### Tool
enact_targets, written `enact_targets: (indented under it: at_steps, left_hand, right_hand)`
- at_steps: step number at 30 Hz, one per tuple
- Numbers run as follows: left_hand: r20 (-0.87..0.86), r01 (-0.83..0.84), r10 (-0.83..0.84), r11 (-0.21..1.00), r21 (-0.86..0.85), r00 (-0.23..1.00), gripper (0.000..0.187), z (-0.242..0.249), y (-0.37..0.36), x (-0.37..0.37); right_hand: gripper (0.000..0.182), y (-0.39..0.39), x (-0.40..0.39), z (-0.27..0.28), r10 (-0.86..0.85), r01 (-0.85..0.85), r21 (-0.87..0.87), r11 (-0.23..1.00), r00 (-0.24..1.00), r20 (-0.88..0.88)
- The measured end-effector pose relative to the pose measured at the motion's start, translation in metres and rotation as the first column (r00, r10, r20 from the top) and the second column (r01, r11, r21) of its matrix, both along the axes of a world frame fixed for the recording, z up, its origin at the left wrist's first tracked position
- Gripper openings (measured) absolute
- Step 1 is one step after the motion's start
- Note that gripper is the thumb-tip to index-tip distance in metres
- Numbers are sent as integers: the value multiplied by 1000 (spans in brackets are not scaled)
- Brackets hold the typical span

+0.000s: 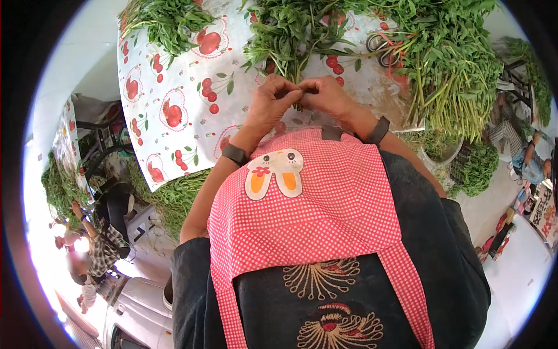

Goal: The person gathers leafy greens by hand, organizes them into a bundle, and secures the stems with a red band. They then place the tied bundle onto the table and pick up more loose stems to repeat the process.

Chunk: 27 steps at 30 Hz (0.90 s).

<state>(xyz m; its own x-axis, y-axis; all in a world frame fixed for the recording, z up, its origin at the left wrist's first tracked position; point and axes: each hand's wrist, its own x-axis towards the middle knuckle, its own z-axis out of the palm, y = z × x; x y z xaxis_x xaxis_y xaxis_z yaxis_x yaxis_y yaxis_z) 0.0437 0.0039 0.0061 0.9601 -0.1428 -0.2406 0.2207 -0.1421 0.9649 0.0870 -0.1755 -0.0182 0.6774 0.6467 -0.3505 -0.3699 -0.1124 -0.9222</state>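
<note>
Both my hands meet at the stem end of a bunch of leafy greens [296,35] lying on the table in front of my apron. My left hand [271,103] is closed, its thumb and fingers pinched at the stems. From the other side my right hand [328,98] pinches at the same spot, its fingertips touching those of the left. Whether a thin tie is between the fingertips is too small to tell. Scissors [388,52] with red strands around them lie to the right, beside a large pile of long-stemmed greens [453,75].
A cherry-patterned tablecloth [186,87] covers the table. Another heap of greens [168,26] lies at the far left. More greens stand beside a bucket [444,154] on the right, below table height. Other people [104,250] sit at the left and the far right.
</note>
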Motion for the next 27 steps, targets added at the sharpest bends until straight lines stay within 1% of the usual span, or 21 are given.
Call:
enact_targets:
  at_steps: [1, 2, 4, 5, 6, 7, 10, 11, 13, 17, 19, 20, 22, 23, 25, 27]
  left_hand:
    - [-117, -8, -10, 988, -152, 993, 24, 1, -2, 0]
    - [-116, -5, -13, 988, -152, 993, 24, 0, -1, 1]
    - [54, 14, -18, 997, 79, 998, 31, -3, 1, 1]
    - [52, 12, -16, 997, 81, 998, 31, -6, 1, 1]
    - [227, 52, -103, 974, 220, 969, 33, -8, 1, 0]
    - [380, 64, -209, 931, 360, 901, 34, -11, 1, 1]
    - [428, 75, -249, 921, 383, 869, 30, -17, 3, 5]
    - [428, 75, -249, 921, 383, 869, 30, -19, 4, 6]
    - [355, 97, -219, 938, 332, 909, 23, -22, 4, 7]
    - [368, 43, -170, 943, 331, 914, 18, -20, 1, 8]
    - [344, 17, -148, 934, 358, 927, 13, -12, 0, 7]
    - [346, 17, -149, 933, 358, 926, 13, -13, 0, 7]
    - [243, 9, -89, 950, 312, 966, 12, -14, 0, 5]
    - [244, 9, -89, 950, 312, 966, 12, -14, 1, 5]
    - [219, 29, -97, 955, 296, 971, 14, -15, 2, 5]
    - [217, 28, -103, 946, 321, 971, 17, -10, 1, 5]
  right_hand:
    - [17, -1, 1, 0, 23, -21, -75, 997, 1000, 16]
    - [17, -3, 2, -4, 19, -18, -75, 997, 1000, 17]
    - [14, -3, 2, -13, 24, -22, -32, 999, 997, 68]
    - [14, -3, 1, -11, 26, -24, -30, 999, 997, 66]
    - [13, -3, 0, -8, 12, -12, -5, 1000, 998, 62]
    - [13, -3, 0, -6, -2, 1, 20, 1000, 998, 59]
    - [13, -4, 0, -8, 3, -6, 28, 1000, 996, 94]
    - [13, -5, -1, -8, 3, -5, 27, 1000, 996, 94]
    - [13, -6, 0, -7, -4, 2, 24, 1000, 996, 89]
    - [14, -7, -1, -1, -27, 27, 6, 1000, 997, 76]
    - [15, -7, -2, -5, -185, 188, 38, 981, 980, -76]
    - [15, -7, -1, -6, -186, 189, 39, 981, 980, -74]
    - [15, -10, 0, -7, -191, 196, 66, 978, 979, -70]
    - [15, -10, 1, -8, -191, 196, 66, 978, 979, -70]
    - [16, -11, 1, -9, -178, 178, 30, 983, 984, -12]
    - [16, -10, 1, -6, -173, 173, 9, 985, 985, -15]
